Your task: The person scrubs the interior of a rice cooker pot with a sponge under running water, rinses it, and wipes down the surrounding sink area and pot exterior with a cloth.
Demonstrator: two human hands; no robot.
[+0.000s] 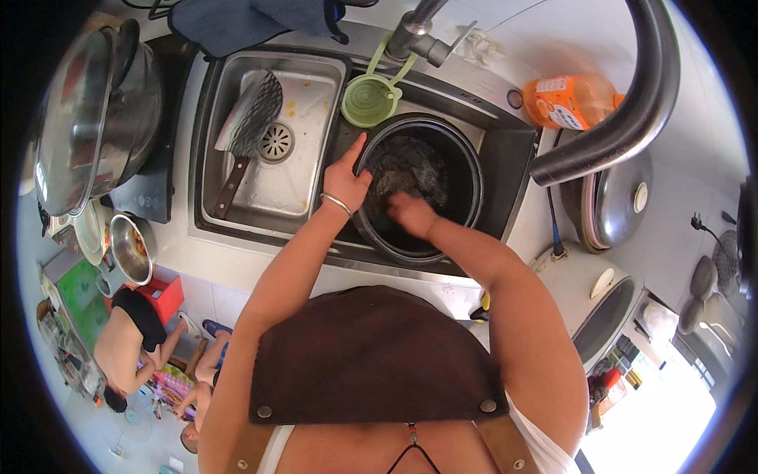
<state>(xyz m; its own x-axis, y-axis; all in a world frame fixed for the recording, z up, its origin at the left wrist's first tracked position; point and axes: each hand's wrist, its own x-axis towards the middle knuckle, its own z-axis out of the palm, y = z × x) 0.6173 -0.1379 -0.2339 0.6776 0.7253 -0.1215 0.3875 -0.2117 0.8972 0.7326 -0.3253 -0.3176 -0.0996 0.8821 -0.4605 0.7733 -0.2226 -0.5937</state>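
Black inner cooker pot (470, 170) sits in the right basin of a steel double sink (207, 150), at centre frame, tilted slightly toward the person. Water and wet grains show inside it.

Head view. Left hand (345, 180) rests on the pot's left rim, fingers extended upward along the edge, thumb side toward the pot; the hand is open and pressed to the rim rather than wrapped round it. A thin metal bangle (337, 203) circles that wrist. Right hand (409, 213) is down inside the pot at its lower part, fingers curled into a loose fist among the contents; what it grips, if anything, cannot be told.

Upper centre: a grey tap (417, 33) stands above the pot, with a pale green strainer (369, 96) hanging just under it, touching the pot's upper left rim. Left basin holds a cleaver (249, 126) lying across the drain. Upper left of frame: a large steel pot with lid (95, 118) on a dark hob. Upper right: an orange bottle (567, 101) lying on the desk behind the sink. Right of the sink, a rice cooker lid (616, 201) stands open. Lower frame is filled by the person's brown apron (375, 355).
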